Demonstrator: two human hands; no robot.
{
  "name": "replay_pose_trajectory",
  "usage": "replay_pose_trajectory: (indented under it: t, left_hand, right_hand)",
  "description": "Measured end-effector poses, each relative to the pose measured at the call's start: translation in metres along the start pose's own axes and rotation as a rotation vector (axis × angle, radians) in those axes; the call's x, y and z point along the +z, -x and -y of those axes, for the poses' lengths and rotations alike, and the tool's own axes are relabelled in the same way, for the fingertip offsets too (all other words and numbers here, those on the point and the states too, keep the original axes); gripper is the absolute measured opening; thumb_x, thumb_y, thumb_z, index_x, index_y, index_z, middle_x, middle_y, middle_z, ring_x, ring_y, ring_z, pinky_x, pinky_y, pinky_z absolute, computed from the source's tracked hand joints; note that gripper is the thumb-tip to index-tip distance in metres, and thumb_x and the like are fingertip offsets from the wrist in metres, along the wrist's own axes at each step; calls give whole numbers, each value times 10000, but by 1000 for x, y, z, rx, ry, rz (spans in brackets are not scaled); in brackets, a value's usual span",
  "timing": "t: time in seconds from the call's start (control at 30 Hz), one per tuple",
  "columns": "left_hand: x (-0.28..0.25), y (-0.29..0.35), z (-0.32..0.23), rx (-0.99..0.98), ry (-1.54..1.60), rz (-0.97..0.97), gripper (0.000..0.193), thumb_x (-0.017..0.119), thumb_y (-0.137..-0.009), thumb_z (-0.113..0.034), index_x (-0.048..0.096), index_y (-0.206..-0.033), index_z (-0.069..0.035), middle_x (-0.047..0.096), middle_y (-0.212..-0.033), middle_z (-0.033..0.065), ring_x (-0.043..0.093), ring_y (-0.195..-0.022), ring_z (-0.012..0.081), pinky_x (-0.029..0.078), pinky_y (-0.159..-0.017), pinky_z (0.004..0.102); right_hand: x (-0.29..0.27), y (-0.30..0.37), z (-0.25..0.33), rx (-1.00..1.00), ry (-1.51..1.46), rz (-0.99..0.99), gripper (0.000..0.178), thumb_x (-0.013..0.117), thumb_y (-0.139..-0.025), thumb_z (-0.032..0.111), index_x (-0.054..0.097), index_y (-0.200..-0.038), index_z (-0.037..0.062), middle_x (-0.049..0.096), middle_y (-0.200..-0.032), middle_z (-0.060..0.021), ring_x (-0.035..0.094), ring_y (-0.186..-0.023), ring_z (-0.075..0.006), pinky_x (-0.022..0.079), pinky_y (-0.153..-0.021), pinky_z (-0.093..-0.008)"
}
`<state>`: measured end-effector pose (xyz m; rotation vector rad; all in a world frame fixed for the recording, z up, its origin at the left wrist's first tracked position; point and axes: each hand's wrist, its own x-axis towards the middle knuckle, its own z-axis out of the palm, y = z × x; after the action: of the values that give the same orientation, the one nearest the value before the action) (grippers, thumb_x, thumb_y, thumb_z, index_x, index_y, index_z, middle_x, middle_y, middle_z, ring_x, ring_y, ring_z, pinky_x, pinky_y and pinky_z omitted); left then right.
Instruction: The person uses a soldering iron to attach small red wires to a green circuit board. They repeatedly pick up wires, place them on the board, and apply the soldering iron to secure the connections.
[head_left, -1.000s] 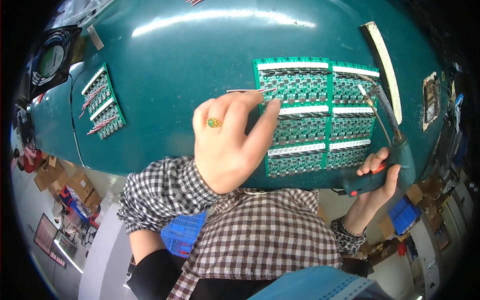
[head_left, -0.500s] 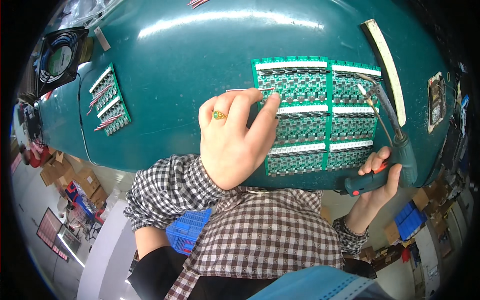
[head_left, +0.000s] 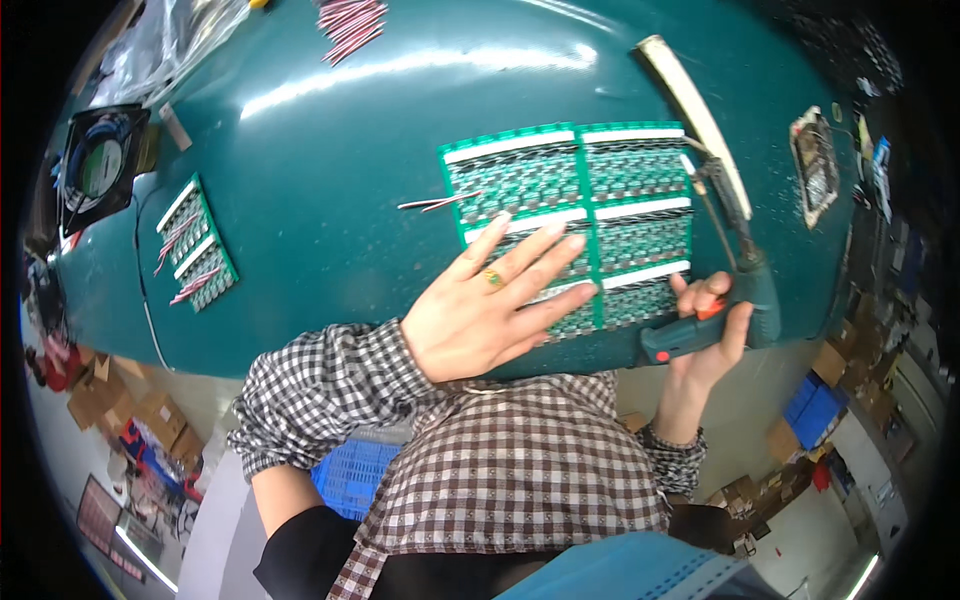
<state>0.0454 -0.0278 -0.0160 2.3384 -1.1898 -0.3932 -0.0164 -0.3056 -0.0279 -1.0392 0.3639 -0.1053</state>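
One red-and-white wire pair (head_left: 440, 201) lies across the left edge of the green board panel (head_left: 592, 215) on the table (head_left: 330, 240), with its end sticking out to the left. The left hand (head_left: 490, 310) is spread over the near left part of this panel; its grip is open and holds nothing. If this hand slides, it could push the panel askew, or its fingers could pull the wires; I cannot tell if these are fixed. The right hand (head_left: 703, 362) has its grip closed around a soldering gun (head_left: 757, 295), whose front end is at the far right part of the panel. Whether it touches, I cannot tell. If this hand sinks, a hot tip could scorch the panel there.
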Motion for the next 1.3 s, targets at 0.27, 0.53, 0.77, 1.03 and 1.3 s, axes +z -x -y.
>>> replay_pose_trajectory:
  t: [0.27,0.53,0.77,1.03,1.3]
  left_hand:
    - [-17,-3,12,54,62,22,639,675,-788,-291,484,-1397,-255,339,-1516,115,292,-1417,302,183,-1151,562]
    - [-40,3,19,87,69,-289,429,648,-799,-110,614,-1225,-139,543,-1330,126,531,-1239,289,343,-1069,550]
    - [-79,-11,139,-616,-124,-807,133,668,-832,-69,631,-957,-40,603,-856,67,607,-745,183,485,-686,312]
    - [-73,-11,140,-607,54,-695,103,686,-827,-111,639,-877,-34,551,-802,48,492,-606,131,441,-599,281]
    - [-79,-11,140,-548,199,-673,122,683,-824,-113,624,-863,-13,534,-793,23,444,-608,107,414,-593,258]
  right_hand:
    - [11,6,-7,-60,-12,-33,413,491,-981,432,541,-1032,25,551,-809,-49,575,-778,-192,433,-1031,-470]
    - [12,6,1,-6,-92,-88,383,504,-981,421,532,-1054,46,557,-800,-43,569,-793,-186,466,-982,-426]
    - [26,-6,22,-36,9,60,426,535,-956,434,516,-1057,20,585,-845,-70,586,-784,-186,567,-791,-405]
    - [41,-6,24,-8,61,109,426,507,-974,434,501,-1071,19,549,-843,-61,555,-779,-169,566,-735,-352]
    - [42,2,24,60,-8,123,428,523,-961,443,502,-1085,34,562,-854,-58,581,-784,-178,561,-754,-390]
